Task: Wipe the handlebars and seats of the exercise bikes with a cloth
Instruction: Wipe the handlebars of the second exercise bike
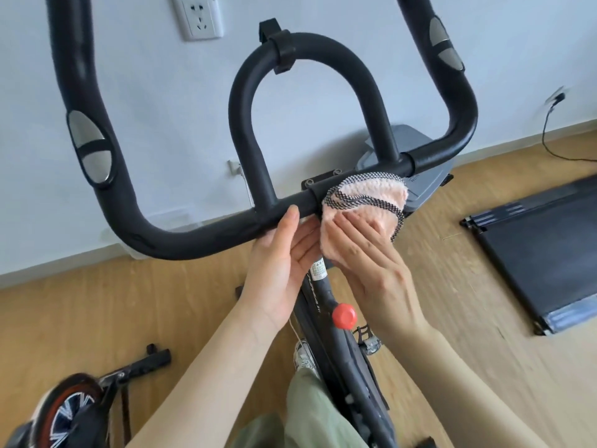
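Second bike's flywheel point(69, 412) is seen at the lower left on the wood floor point(80, 318). A wall socket point(197, 16) is seen upper left on the white wall. Black handlebars point(193, 234) span the frame, with silver grip sensors on both outer bars and a centre loop. Left hand point(281, 266) is placed just under the crossbar left of centre, palm up, fingers loosely extended, thumb tip touching the bar; nothing is grasped. Pink cloth point(365, 202) with a black-white checked edge is pressed against the crossbar's centre clamp, wrapped partly over it. Right hand point(374, 273) is laid flat on the cloth, fingers extended and pushing it to the bar, not clenched. Red knob point(344, 315) is seen on the frame below the hands. A folded treadmill point(542, 253) lies on the floor at right. Seat is not visible.
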